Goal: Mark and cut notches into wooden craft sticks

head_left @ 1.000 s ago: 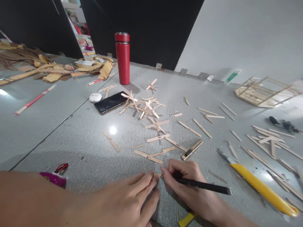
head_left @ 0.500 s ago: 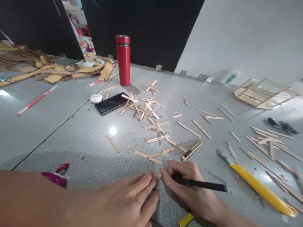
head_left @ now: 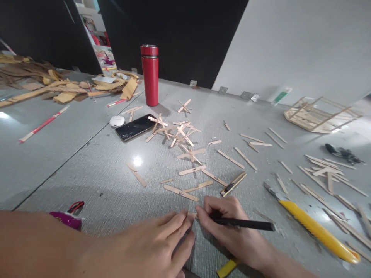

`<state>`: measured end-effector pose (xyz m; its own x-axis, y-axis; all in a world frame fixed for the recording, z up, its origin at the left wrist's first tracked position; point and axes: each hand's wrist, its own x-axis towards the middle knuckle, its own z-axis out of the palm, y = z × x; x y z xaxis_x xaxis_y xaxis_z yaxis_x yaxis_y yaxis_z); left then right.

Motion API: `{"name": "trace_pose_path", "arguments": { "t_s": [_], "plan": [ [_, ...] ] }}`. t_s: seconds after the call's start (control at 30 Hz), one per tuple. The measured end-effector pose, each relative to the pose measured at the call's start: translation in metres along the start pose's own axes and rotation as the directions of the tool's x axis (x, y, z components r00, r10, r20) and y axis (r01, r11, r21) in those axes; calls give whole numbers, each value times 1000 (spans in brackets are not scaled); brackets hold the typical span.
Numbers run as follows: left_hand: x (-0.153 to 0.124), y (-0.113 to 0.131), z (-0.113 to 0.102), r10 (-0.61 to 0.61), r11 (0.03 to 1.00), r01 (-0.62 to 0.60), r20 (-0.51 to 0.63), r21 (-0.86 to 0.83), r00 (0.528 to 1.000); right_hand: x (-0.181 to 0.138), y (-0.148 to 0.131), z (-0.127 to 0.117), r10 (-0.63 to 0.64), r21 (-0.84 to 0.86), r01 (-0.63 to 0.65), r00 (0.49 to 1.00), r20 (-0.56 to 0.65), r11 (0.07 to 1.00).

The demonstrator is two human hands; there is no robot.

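My right hand (head_left: 232, 227) grips a thin black pen-like tool (head_left: 246, 223), its tip down at a small wooden stick piece (head_left: 192, 214) on the grey surface. My left hand (head_left: 156, 247) lies beside it, fingers stretched out and pressed flat, fingertips touching that stick piece. Just beyond my hands lie joined wooden sticks (head_left: 185, 191) and a small metal blade holder (head_left: 233, 183).
A yellow utility knife (head_left: 313, 227) lies at the right. Loose sticks are scattered around a phone (head_left: 135, 126), a white earbud case (head_left: 116, 121) and a red flask (head_left: 150, 75). A stick frame (head_left: 319, 116) stands far right; cardboard scraps (head_left: 58, 83) are piled far left; a magenta tool (head_left: 66, 217) sits near my left arm.
Both hands stay in place on the stick piece; only the camera shifts slightly.
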<state>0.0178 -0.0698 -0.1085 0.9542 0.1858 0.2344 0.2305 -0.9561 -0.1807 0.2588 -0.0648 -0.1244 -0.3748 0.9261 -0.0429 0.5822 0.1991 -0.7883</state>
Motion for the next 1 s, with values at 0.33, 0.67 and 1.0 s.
{"name": "trace_pose_path", "arguments": {
  "t_s": [0.33,0.67,1.0],
  "plan": [
    [0,-2,0,37,999,-37,9,17,999,-4,7,-3,22,-10,-22,999,-45,1000],
    [2,-9,-1,73,997,-73,64,5,995,-2,6,-2,76,30,-75,997,-32,997],
    [1,-6,0,63,998,-63,68,4,996,-3,6,3,195,249,-196,980,30,949]
  ]
}}
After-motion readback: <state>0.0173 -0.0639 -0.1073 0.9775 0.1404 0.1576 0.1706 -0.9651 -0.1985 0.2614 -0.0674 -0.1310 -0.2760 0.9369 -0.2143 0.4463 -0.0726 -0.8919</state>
